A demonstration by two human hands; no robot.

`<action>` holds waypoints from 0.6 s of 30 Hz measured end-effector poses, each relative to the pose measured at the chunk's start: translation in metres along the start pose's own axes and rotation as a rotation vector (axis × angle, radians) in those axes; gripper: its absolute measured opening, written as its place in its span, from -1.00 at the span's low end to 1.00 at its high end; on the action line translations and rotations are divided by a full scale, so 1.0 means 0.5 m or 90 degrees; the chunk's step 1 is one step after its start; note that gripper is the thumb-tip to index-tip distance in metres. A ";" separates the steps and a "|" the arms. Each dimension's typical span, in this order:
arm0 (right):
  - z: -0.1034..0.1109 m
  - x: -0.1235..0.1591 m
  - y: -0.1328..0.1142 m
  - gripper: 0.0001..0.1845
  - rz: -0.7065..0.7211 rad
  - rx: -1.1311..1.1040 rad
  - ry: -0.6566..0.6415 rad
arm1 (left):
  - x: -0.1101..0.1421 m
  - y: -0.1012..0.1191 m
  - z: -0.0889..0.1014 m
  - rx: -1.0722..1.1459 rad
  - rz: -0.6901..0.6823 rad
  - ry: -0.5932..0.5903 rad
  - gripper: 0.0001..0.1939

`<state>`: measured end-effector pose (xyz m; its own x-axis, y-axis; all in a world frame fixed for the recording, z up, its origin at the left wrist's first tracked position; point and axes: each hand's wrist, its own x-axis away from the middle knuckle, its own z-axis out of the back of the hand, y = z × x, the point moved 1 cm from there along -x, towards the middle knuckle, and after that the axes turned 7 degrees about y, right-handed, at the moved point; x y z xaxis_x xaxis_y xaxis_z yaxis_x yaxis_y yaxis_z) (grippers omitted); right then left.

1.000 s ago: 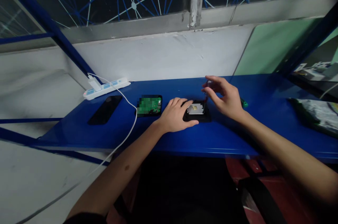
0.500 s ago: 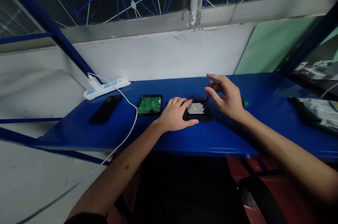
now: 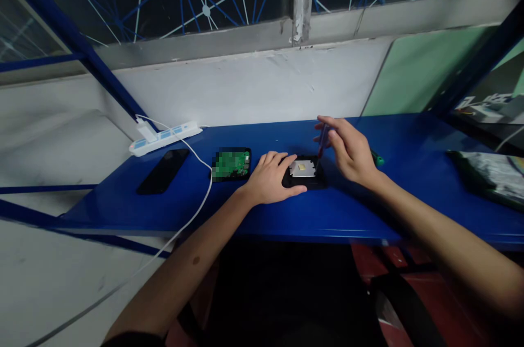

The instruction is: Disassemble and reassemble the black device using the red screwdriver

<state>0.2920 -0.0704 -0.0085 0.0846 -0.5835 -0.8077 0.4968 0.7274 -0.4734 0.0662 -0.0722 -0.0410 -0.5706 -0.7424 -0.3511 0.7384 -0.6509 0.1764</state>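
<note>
My left hand point(image 3: 270, 179) grips the left side of a black plastic case point(image 3: 314, 183), thumb along the near edge and fingers along the far edge. Inside the case lies a silver metal plate point(image 3: 308, 173) with a small yellowish square on it. A screwdriver point(image 3: 325, 138) with a see-through purplish handle is held nearly upright in my right hand point(image 3: 350, 150). Its tip meets the right end of the plate; any screw there is too small to make out. Left of my left hand, a green circuit board point(image 3: 233, 163) sits in a second black case.
A black phone point(image 3: 162, 171) lies at the left, below a white power strip point(image 3: 166, 138). The strip's white cable point(image 3: 208, 194) hangs over the front edge. A green-handled object point(image 3: 378, 159) lies behind my right wrist. At the right is a silvery bag point(image 3: 489, 172) on the blue table point(image 3: 262, 221).
My right thumb and fingers have shifted around the screwdriver handle, and the hand has turned slightly. My left hand and the black case stay in place.
</note>
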 end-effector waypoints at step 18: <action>0.001 -0.001 -0.005 -0.54 0.012 0.010 0.018 | -0.001 -0.001 0.004 0.020 0.000 -0.007 -0.16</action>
<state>0.2911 -0.0722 -0.0067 0.0700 -0.5591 -0.8261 0.5082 0.7326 -0.4528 0.0653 -0.0718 -0.0388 -0.5740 -0.7441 -0.3417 0.7268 -0.6552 0.2059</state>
